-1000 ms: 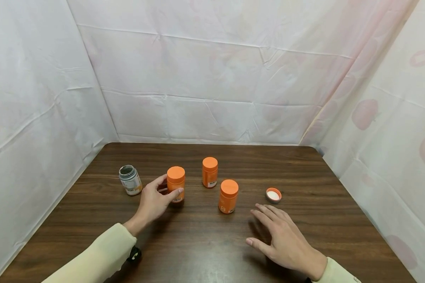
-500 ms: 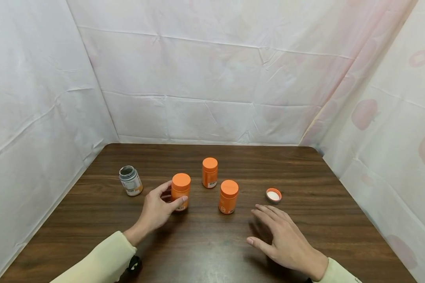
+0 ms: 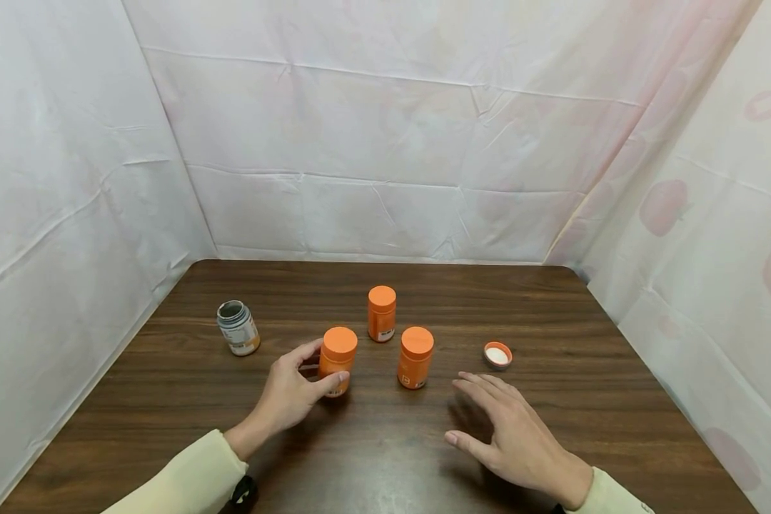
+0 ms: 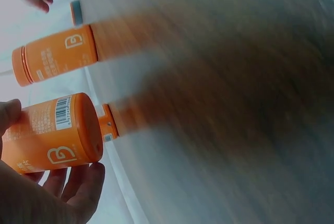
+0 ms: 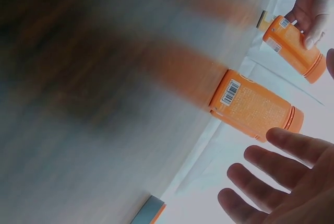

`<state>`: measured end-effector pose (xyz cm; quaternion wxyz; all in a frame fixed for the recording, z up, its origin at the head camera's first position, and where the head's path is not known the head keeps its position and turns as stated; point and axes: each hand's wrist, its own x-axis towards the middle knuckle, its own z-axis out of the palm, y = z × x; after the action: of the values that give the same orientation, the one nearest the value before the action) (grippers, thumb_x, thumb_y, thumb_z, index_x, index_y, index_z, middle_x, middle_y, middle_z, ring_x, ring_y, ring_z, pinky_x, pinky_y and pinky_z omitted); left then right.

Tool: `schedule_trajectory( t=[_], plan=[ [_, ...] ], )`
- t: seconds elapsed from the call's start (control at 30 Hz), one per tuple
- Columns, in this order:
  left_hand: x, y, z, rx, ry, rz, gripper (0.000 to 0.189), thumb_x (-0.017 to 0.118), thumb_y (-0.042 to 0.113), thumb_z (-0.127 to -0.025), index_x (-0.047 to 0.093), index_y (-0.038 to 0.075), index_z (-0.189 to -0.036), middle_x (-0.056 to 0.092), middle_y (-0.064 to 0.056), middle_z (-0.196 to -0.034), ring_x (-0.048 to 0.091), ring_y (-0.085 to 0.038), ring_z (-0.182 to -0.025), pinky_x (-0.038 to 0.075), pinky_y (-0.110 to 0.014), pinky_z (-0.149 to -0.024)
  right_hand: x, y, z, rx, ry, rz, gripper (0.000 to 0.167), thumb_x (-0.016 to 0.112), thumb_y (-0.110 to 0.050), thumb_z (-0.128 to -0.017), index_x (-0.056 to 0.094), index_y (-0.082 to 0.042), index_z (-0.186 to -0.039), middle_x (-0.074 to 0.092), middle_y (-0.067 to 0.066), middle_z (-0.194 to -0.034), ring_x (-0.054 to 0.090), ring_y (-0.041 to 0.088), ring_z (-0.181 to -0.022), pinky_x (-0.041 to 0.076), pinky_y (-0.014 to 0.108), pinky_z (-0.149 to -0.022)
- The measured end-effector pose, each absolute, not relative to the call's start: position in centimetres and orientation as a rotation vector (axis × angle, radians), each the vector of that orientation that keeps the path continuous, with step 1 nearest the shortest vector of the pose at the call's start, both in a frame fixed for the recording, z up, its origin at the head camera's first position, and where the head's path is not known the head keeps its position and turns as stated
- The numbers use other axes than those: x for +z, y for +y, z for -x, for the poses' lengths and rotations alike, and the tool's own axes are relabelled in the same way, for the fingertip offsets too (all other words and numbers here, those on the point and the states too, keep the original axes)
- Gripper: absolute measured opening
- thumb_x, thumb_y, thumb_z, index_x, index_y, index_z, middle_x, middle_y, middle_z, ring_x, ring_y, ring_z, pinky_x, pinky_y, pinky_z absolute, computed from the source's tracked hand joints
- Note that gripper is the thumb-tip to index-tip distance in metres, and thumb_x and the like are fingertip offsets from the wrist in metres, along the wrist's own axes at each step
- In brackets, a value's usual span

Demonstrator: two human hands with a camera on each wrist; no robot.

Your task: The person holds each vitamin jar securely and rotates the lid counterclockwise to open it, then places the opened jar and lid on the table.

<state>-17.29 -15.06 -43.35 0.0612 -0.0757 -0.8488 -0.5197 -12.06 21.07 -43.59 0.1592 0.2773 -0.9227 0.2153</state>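
Note:
In the head view my left hand [image 3: 287, 391] grips an orange bottle [image 3: 338, 348] with an orange lid, thumb on the near side and fingers behind. The left wrist view shows the base of this orange bottle [image 4: 57, 135] lifted off the table, with a barcode on its side. My right hand [image 3: 517, 437] is held low over the table at the right, fingers spread and holding nothing. Closest to it are a second orange bottle [image 3: 415, 360], standing upright, and a loose cap [image 3: 497, 355] lying with its white inside up.
A third orange bottle [image 3: 382, 314] stands upright farther back. At the left is a lidless grey-white bottle [image 3: 238, 330]. Pale curtains [image 3: 385, 128] hang behind the brown wooden table [image 3: 385, 457] and along both sides.
My left hand has brought the orange bottle toward me and to the right, nearer the second orange bottle. The right hand stays almost still.

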Motion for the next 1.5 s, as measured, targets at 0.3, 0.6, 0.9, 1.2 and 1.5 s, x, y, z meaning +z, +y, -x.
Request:
schedule_trajectory(
  t=[0.3, 0.6, 0.9, 1.2, 1.5],
  plan=[
    [-43.1, -14.4, 16.5, -1.607, -2.579, 0.299, 0.063, 0.091, 0.021, -0.080, 0.064, 0.012, -0.137, 0.070, -0.003, -0.122, 0.068, -0.022, -0.105, 0.055, -0.045, -0.093, -43.2, 20.7, 11.9, 0.671, -2.599, -0.804, 0.069, 0.076, -0.058, -0.087, 0.056, -0.025, -0.144, 0.055, -0.010, -0.145, 0.053, 0.014, -0.130, 0.048, 0.051, -0.098],
    [-43.2, -13.7, 15.9, -1.596, -2.571, 0.409, 0.061, 0.091, 0.019, -0.080, 0.066, 0.016, -0.135, 0.069, 0.003, -0.119, 0.067, -0.017, -0.107, 0.054, -0.042, -0.093, -42.9, 20.1, 12.0, 0.719, -2.573, -0.821, 0.069, 0.079, -0.055, -0.086, 0.056, -0.025, -0.144, 0.055, -0.011, -0.145, 0.054, 0.012, -0.129, 0.051, 0.046, -0.097],
    [-42.9, -13.0, 15.4, -1.606, -2.575, 0.545, 0.062, 0.090, 0.022, -0.081, 0.064, 0.010, -0.136, 0.067, 0.000, -0.125, 0.064, -0.019, -0.115, 0.054, -0.043, -0.095, -42.7, 19.7, 12.1, 0.768, -2.568, -0.835, 0.066, 0.079, -0.053, -0.087, 0.057, -0.024, -0.142, 0.057, -0.011, -0.142, 0.055, 0.013, -0.128, 0.051, 0.045, -0.096],
    [-43.0, -12.6, 15.3, -1.608, -2.560, 0.592, 0.061, 0.092, 0.022, -0.079, 0.067, 0.012, -0.133, 0.067, 0.003, -0.121, 0.065, -0.017, -0.112, 0.055, -0.037, -0.093, -42.8, 19.3, 12.2, 0.834, -2.595, -0.860, 0.069, 0.078, -0.053, -0.088, 0.055, -0.021, -0.145, 0.056, -0.005, -0.143, 0.055, 0.017, -0.129, 0.051, 0.047, -0.098],
    [-43.1, -12.3, 14.8, -1.578, -2.555, 0.643, 0.062, 0.092, 0.024, -0.078, 0.067, 0.015, -0.134, 0.068, 0.009, -0.118, 0.065, -0.012, -0.106, 0.056, -0.037, -0.089, -42.9, 18.9, 12.0, 0.880, -2.574, -0.869, 0.070, 0.079, -0.052, -0.087, 0.054, -0.022, -0.145, 0.058, -0.006, -0.141, 0.057, 0.015, -0.126, 0.053, 0.044, -0.095]
  ],
)
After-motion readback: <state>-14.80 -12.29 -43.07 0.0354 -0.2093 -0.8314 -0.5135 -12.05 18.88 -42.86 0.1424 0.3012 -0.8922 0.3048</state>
